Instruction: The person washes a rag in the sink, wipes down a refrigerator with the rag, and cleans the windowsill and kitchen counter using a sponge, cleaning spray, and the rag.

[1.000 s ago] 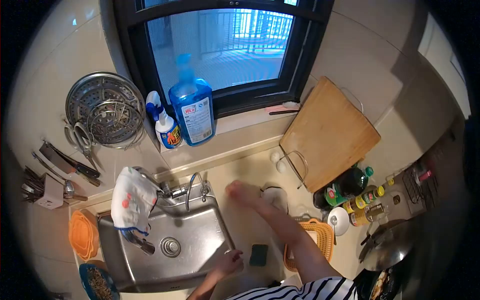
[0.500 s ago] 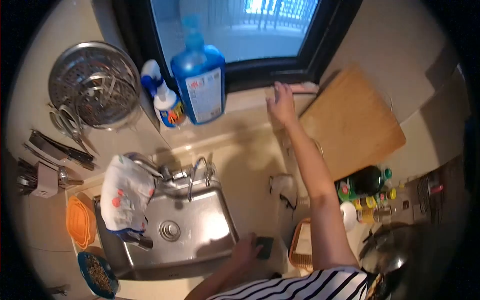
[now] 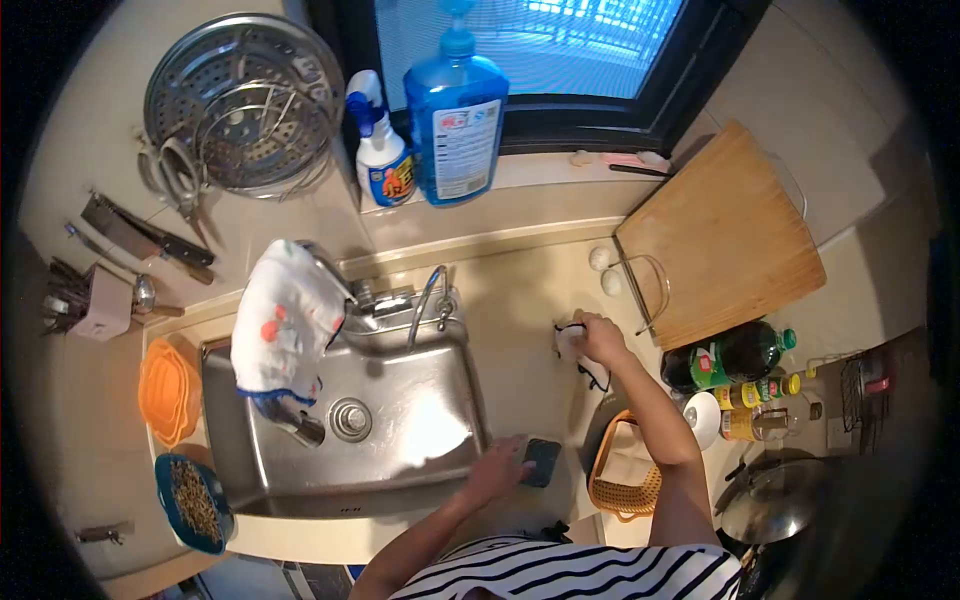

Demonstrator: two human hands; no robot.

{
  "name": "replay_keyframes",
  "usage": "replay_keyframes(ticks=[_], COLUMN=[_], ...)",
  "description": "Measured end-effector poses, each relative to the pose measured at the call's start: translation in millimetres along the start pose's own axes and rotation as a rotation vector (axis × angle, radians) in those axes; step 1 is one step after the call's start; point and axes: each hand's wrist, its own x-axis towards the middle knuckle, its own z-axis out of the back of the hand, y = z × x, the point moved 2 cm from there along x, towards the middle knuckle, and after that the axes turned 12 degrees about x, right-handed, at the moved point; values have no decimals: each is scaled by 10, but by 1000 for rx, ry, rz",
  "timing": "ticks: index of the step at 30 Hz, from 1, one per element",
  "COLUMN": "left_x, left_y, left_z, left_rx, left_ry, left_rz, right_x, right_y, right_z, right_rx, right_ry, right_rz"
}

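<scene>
1. The right hand (image 3: pixel 602 341) has left the window sill (image 3: pixel 540 168) and is now down on the counter (image 3: pixel 510 290), its fingers closed on a small dark-edged white cloth (image 3: pixel 570 345). The cloth lies bunched beneath it, between the sink (image 3: pixel 350 470) and the cutting board (image 3: pixel 720 245).
2. A small pale piece (image 3: pixel 580 158) now shows on the sill, where none showed a second ago. The right hand looks to be done there, and its work has probably passed to the cloth.
3. The left hand (image 3: pixel 500 470) remains low, beside the sink's edge. It is loosely open, fingertips at the near side of the green scouring pad (image 3: pixel 541 463); whether they press on it, I cannot tell.
4. Cloths: two, the one in the right hand and a patterned towel (image 3: pixel 285 320) draped over the tap.
5. Scouring pads: one. Cutting boards: one, leaning at the wall. Small white round things beside it: two.
6. On the sill: one spray bottle (image 3: pixel 382 155), one large blue pump bottle (image 3: pixel 458 130).
7. Right side: one yellow-orange basket (image 3: pixel 598 480), one white bowl (image 3: pixel 703 420), at least three bottles.
8. Left side: one orange tub (image 3: pixel 168 390), one teal bowl (image 3: pixel 195 505), one pair of scissors (image 3: pixel 180 180).
</scene>
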Motion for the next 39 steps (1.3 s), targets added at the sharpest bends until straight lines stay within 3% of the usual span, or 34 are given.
replay_keyframes(ticks=[2, 3, 5, 7, 9, 11, 12, 14, 15, 17, 19, 21, 23, 24, 25, 26, 27, 28, 30, 32, 33, 34, 35, 37, 38, 39], left_x=[96, 121, 161, 120, 38, -1, -31, -132, -130, -123, -43, 44, 72, 59, 97, 175, 239, 322, 506, 563, 574, 582, 615, 872, 913, 962], left_y=[-126, -141, -141, -89, 92, 372, 439, 250, 135, -34, -91, -84, -170, -234, -224, -175, -149, -132, -51, -67, -78, -90, -76, 86, 90, 52], left_z=[-194, -252, -389, -368, -378, -339, -258, 238, 455, 821, 1031, 1114, 1235, 1264, 1251, 1262, 1260, 1224, 1019, 978, 931, 818, 697, 210, 122, 84], left_rx=[289, 286, 472, 405, 345, -223, -219, -850, -853, -917, -1049, -1129, -1211, -1168, -1170, -935, -695, -816, -773, -604, -609, -438, -261, -105, -104, 136], left_ry=[-131, -148, 144, 96, 56, -50, -57, -186, -193, -282, -364, -382, -426, -445, -449, -545, -626, -584, -646, -671, -681, -554, -427, -414, -423, -388], left_rz=[-178, -167, -119, -141, -162, -79, -80, 100, 94, 108, -7, 78, -19, -35, -31, -18, -5, -18, -28, 29, 30, 55, 76, -124, -119, -250], right_x=[46, 93, 89, -20, -33, -35, -88, -288, -294, -336, -358, -314, -221, -242, -342, -378, -396, -430, -300, 35, 174, 280, 532, 1022, 1237, 1458], right_y=[23, -14, 62, 249, 356, 446, 516, 853, 988, 1188, 1364, 1418, 1428, 1417, 1385, 1392, 1391, 1397, 1247, 1086, 1114, 1303, 1394, 1506, 1519, 1552], right_z=[-81, -202, -284, -372, -416, -392, -377, -271, -285, -429, -401, -339, -343, -358, -411, -432, -382, -305, -266, -189, -1, 291, 312, 147, 18, -133], right_rx=[-34, -5, 14, -54, -179, -249, -249, -216, -221, 434, 471, 506, 921, 918, 995, 1065, 1064, 1036, 1001, 1138, 915, 678, 678, 311, 190, 45], right_ry=[-13, 4, 18, 106, 151, 108, 104, -56, -58, 420, 368, 306, 481, 483, 658, 839, 844, 880, 916, 323, 23, -264, -255, -292, -304, -375], right_rz=[47, 154, 281, 506, 449, 378, 385, 612, 620, 333, 402, 474, 361, 364, 385, 405, 405, 425, 447, 399, 501, 588, 598, 799, 865, 1069])
